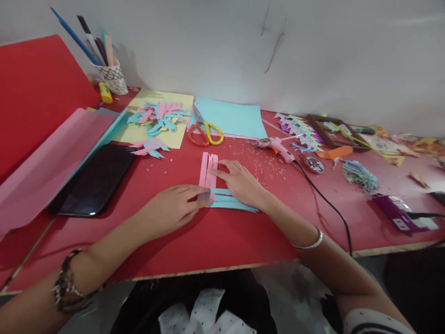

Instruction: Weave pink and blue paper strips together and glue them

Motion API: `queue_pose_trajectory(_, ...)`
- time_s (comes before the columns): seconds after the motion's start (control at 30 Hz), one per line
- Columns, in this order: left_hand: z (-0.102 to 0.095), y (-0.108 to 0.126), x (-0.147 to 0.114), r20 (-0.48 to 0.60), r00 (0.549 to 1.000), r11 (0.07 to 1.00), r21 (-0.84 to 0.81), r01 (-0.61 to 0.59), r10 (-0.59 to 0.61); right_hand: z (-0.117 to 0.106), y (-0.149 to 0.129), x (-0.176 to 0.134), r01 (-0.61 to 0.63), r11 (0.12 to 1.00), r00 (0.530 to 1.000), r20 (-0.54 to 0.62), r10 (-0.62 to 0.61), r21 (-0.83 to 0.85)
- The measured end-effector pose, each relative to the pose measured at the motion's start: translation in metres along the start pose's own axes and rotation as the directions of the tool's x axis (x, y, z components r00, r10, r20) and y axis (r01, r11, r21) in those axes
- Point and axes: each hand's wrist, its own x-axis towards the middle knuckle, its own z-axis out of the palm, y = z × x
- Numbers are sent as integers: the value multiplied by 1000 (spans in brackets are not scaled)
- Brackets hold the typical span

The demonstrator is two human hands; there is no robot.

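Observation:
Pink paper strips (204,169) stand upright away from me and cross blue paper strips (227,204) that run to the right, forming a woven corner on the red table. My left hand (177,204) lies at this corner, its fingertips holding the crossed strips down and hiding part of the crossing. From the right, my right hand (241,183) reaches over the blue strips. Its fingers are stretched and a little apart, with one fingertip touching the rightmost pink strip. Beyond the strips lie scissors (205,132) with red and yellow handles.
A pink glue gun (280,147) lies to the right, its cord trailing to the table edge. A black phone (97,181) and pink sheets (45,171) are at left. Cut paper pieces (162,113) sit on a yellow sheet (139,98). A purple socket block (399,213) stands far right.

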Motion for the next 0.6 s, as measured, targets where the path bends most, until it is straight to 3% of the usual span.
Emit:
queue_pose_trajectory(0.3, -1, 3, 1, -27, 1000, 1000, -7, -1, 1, -2, 8, 28, -20, 998, 998, -53, 17, -63)
queue_pose_trajectory(0.6, 1, 3, 0, -27, 999, 1000, -17, 17, -18, 5, 13, 47, 94, 978, 986, -150, -66, 187)
